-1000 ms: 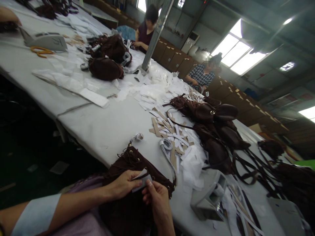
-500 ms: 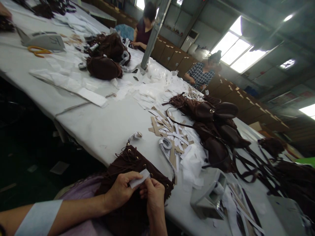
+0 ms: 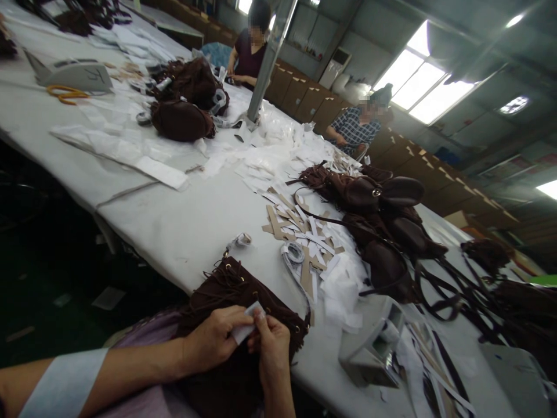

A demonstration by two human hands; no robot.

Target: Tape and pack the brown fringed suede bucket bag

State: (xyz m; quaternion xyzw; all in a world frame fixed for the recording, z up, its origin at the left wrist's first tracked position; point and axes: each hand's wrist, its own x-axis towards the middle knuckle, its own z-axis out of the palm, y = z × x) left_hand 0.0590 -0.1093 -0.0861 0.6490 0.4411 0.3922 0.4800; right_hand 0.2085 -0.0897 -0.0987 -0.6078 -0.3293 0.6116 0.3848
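A dark brown fringed bag (image 3: pixel 243 284) with metal eyelets lies at the table's near edge, partly over my lap. Over its front, my left hand (image 3: pixel 213 341) grips one side of a small whitish piece of paper (image 3: pixel 244 331). The fingers of my right hand (image 3: pixel 272 342) pinch the same piece at its upper right side. Whatever else the fingers cover is hidden. A wrapped strap (image 3: pixel 292 253) runs from the bag's right side and ends in a coil on the table.
Paper and card strips (image 3: pixel 304 232) lie beyond the bag. More brown bags (image 3: pixel 383 232) are piled to the right, near a grey tape dispenser (image 3: pixel 374 342). Orange-handled scissors (image 3: pixel 65 94) rest at far left. A metal post (image 3: pixel 270 61) rises mid-table; two people work behind it.
My left fingers have shifted right along the piece of paper, and my right thumb now presses over its upper part. The bag has hardly moved.
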